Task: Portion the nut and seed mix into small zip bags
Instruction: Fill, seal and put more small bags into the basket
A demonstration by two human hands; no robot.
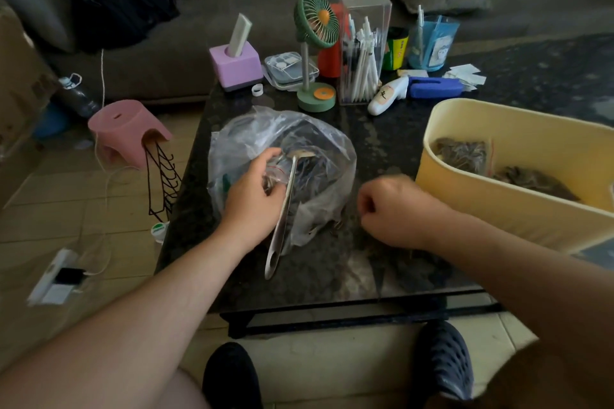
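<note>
While left hand (pixel 254 191) pinches a zip bag (pixel 277 173) (spoon (pixel 282 209) alongside), right hand (pixel 393 209) curled, apparently empty.

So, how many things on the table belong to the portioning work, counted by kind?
Large clear plastic bag: 1
Metal scoop: 1
Small zip bag in the left hand: 1
Filled zip bags in the yellow tub: 2 visible
Yellow tub: 1
Total: 6
</note>
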